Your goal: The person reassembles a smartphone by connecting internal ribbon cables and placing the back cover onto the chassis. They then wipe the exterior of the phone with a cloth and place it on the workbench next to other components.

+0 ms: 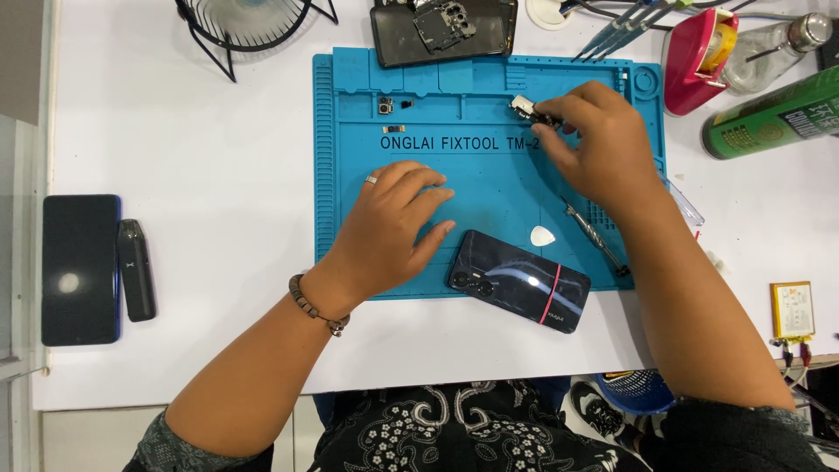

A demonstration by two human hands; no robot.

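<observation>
While the left hand (389, 223) lies flat, fingers spread and holding nothing, on the blue repair mat (350, 175), the right hand (599, 144) is up near the mat's top edge, fingertips pinched narrow on a small phone part (524, 107), silver at the end with a dark strip running back into the fingers (too small to say exactly what it is). Part sits just above the mat surface, right of centre, near the tray slots.

Progress, judged from layout: teardown looks well along. An opened phone body (443, 31) with its board exposed lies face-up just past the mat's top edge. A small camera module (385, 106) and a tiny loose piece (392, 129) are already parked on the mat's upper left. A dark phone back cover (519, 281) with a pink stripe lies at the mat's lower edge, overhanging onto the white table (201, 201). White pick (543, 236) and a screwdriver (594, 236) rest just beside it, under the right forearm. Yellow battery (793, 309) is well apart at the table's right edge.

Left to do, seemingly: the pinched part is not yet set down or fitted anywhere, and the body is open, nothing reassembled.

Also on table: black phone (80, 269) and a small dark device (137, 269) far left, fan (240, 22) at top.
</observation>
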